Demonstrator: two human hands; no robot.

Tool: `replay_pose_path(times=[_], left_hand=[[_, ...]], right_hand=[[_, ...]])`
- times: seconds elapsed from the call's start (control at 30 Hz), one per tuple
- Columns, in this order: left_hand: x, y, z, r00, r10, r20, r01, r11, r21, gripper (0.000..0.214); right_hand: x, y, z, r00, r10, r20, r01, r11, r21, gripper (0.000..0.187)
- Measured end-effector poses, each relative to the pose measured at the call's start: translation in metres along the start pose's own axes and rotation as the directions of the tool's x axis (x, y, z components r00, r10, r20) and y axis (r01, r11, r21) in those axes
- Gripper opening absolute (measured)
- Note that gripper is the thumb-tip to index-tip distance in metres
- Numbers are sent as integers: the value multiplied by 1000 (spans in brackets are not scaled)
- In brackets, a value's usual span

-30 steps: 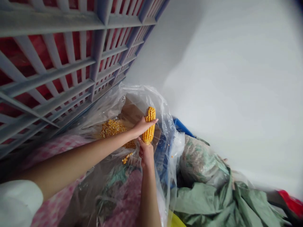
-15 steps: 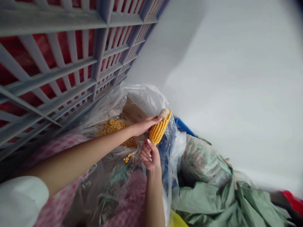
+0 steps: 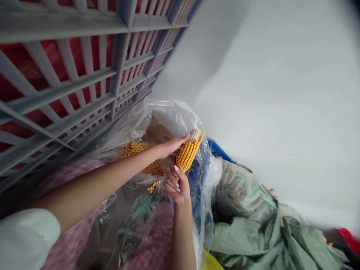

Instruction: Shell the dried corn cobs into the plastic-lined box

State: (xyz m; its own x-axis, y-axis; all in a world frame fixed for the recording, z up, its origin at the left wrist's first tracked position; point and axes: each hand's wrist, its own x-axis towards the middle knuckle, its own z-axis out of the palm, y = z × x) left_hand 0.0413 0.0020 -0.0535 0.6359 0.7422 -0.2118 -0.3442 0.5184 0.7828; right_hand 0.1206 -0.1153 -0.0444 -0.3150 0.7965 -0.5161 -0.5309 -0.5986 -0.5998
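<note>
An ear of corn leans up and to the right, its yellow kernels still covering the lower and right parts. Near the tip a patch of pale cob is bare. My right hand is closed round the narrow bottom end. From the left, my left hand lies along the upper side of the ear, fingertips at the border between kernels and bare cob; its thumb is hidden. Below and behind the hands, a clear plastic bag spreads open with loose corn kernels in it. A small clump of kernels rests on the plastic.
A tall grey-purple slatted crate with red material behind its slats rises on the left. The white wall stands at the right. Beside the bag are a blue basket, a stuffed sack and crumpled green cloth.
My left hand has shifted slightly back along the ear, showing a little more of the bare cob. My right hand keeps its hold at the bottom end.
</note>
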Motion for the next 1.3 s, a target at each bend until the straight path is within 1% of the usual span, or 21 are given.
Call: replay_pose_path(times=[0.07, 0.1, 0.13, 0.2, 0.27, 0.3, 0.4, 0.5, 0.6, 0.67, 0.73, 0.8, 0.87, 0.93, 1.0, 1.13, 1.2, 1.3], left_hand=[[-1, 5, -3, 997, -18, -69, 23, 997, 69, 62], [-1, 8, -4, 997, -16, -74, 24, 994, 107, 63], [-3, 11, -6, 998, -9, -54, 16, 989, 144, 62], [-5, 16, -7, 1000, 12, 27, -17, 981, 192, 58], [-5, 17, -8, 995, 44, 94, -63, 977, 204, 54], [-4, 16, -8, 992, 70, 105, -90, 974, 206, 53], [1, 12, -10, 987, 141, 72, -154, 960, 234, 53], [3, 11, -12, 983, 180, 39, -184, 931, 316, 57], [-1, 18, -12, 981, 193, -36, -164, 905, 393, 62], [-6, 23, -11, 986, 160, -41, -128, 895, 427, 63], [-9, 26, -11, 990, 141, -23, -113, 871, 478, 60], [-9, 26, -12, 985, 170, -39, -122, 831, 542, 58], [-7, 23, -12, 973, 218, -77, -131, 795, 592, 60], [-5, 21, -12, 966, 243, -94, -138, 784, 606, 62], [-5, 21, -12, 966, 240, -95, -141, 798, 586, 63], [-10, 24, -8, 988, 153, -28, -116, 843, 525, 59], [-12, 25, -7, 988, 154, -34, -111, 830, 547, 56], [-12, 23, -7, 980, 196, -34, -140, 804, 579, 55]], right_hand=[[2, 1, 0, 1000, 18, -3, -18, 1000, -11, 36], [2, 2, 0, 1000, 24, 2, -24, 1000, -14, 36], [3, 2, 0, 1000, 26, 8, -26, 1000, -15, 37], [3, 3, 1, 999, 24, 22, -24, 1000, -6, 37], [1, 3, 1, 999, 21, 33, -21, 1000, 7, 37], [1, 3, 1, 999, 22, 36, -22, 1000, 11, 35], [-1, 3, 1, 998, 36, 48, -36, 999, -2, 33], [0, 3, 1, 998, 48, 45, -47, 999, -26, 37], [2, 4, 2, 999, 48, 17, -47, 998, -52, 39], [3, 4, 2, 999, 50, -16, -51, 996, -72, 39], [3, 5, 3, 998, 57, -42, -60, 995, -85, 38], [3, 5, 3, 997, 64, -43, -68, 994, -88, 38], [2, 5, 4, 997, 70, -28, -72, 994, -85, 39], [1, 5, 3, 997, 69, -17, -70, 994, -83, 39], [0, 5, 2, 998, 62, -15, -63, 995, -80, 38], [2, 5, 2, 999, 50, -17, -51, 996, -67, 37], [3, 5, 3, 999, 48, -15, -48, 996, -68, 37], [2, 4, 4, 999, 44, -12, -45, 996, -72, 38]])
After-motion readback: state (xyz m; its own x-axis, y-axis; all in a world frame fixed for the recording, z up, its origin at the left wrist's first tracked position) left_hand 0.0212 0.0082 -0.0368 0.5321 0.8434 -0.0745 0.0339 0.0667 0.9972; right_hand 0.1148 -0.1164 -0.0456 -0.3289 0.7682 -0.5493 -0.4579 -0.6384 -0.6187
